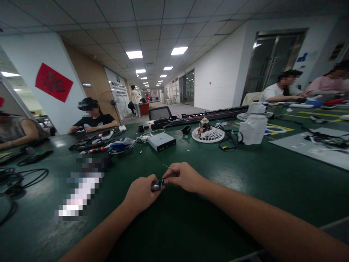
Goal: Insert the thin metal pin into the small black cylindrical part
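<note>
Above the green table, my left hand (142,192) is closed round a small silver metal cylinder (156,185), which looks like a motor casing. Its open-looking end faces my right hand (185,177). The right thumb and fingers are pinched together at a small dark piece (163,181) right by the cylinder; whether the two are joined I cannot tell. A thin metal rod (169,168) sticks out to the left from the right hand's fingers. The rest of the rod is hidden in that hand.
Past my hands stand a silver disc drive (161,142), a white fan grille (208,135) with a motor on it, and a white plastic housing (252,130). Tools and a blue cloth (121,145) lie left. Black cables (16,185) coil at far left. Other people sit round the table.
</note>
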Demonstrator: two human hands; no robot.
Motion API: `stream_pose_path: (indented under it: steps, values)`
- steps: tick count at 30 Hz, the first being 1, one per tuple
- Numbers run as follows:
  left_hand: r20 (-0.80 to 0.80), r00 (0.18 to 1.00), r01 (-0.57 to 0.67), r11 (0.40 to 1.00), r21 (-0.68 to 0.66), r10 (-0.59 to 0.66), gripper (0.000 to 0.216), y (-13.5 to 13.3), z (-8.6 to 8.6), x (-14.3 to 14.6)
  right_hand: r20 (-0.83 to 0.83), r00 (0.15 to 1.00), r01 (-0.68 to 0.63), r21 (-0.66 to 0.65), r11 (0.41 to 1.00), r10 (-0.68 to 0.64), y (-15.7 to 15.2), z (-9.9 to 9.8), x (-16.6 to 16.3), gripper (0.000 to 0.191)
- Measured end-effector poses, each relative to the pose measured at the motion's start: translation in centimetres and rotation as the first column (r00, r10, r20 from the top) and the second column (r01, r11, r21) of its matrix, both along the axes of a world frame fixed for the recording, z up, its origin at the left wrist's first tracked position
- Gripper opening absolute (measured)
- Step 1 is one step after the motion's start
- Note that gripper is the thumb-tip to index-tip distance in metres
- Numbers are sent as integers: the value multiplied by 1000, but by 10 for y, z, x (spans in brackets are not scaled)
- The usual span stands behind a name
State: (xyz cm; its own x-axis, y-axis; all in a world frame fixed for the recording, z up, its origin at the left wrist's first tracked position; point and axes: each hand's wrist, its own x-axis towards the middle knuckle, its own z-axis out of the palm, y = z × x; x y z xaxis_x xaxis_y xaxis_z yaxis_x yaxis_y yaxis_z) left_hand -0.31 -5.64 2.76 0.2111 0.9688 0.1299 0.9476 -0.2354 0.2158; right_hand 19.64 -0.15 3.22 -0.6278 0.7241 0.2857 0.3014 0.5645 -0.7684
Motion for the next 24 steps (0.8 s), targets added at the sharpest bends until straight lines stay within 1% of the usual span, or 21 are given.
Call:
stream_pose_path:
  steps: [2,4,8,10,14,16,20,22,24]
  values:
    - [7,1000,19,1000,8,-19,24,-1,0,1,55,998,-26,93,995,21,-6,5,0,14]
    - [17,999,49,999,4,-49,25,-2,0,2,90,995,-42,138,990,30,-10,7,0,14]
    - [60,993,105,994,-2,-104,22,-4,0,3,71,995,-92,240,966,77,-12,4,-2,8]
    - [98,986,137,991,-10,-135,20,-5,1,4,69,996,-81,266,961,64,-12,3,-3,9]
    - [144,974,184,981,-56,-174,20,-6,0,4,130,991,4,242,970,-37,-14,4,-2,14]
    - [121,977,183,981,-70,-173,20,-5,-1,4,148,989,-6,196,981,-24,-14,5,-2,16]
    - [93,974,212,975,-66,-206,18,-6,-2,4,148,987,-70,81,994,58,-14,2,-2,17]
    - [78,975,212,976,-58,-207,18,-7,-2,5,143,989,-55,81,995,43,-15,2,-2,18]
    - [81,975,210,976,-50,-205,21,-9,0,5,139,990,-26,114,993,10,-15,2,-1,17]
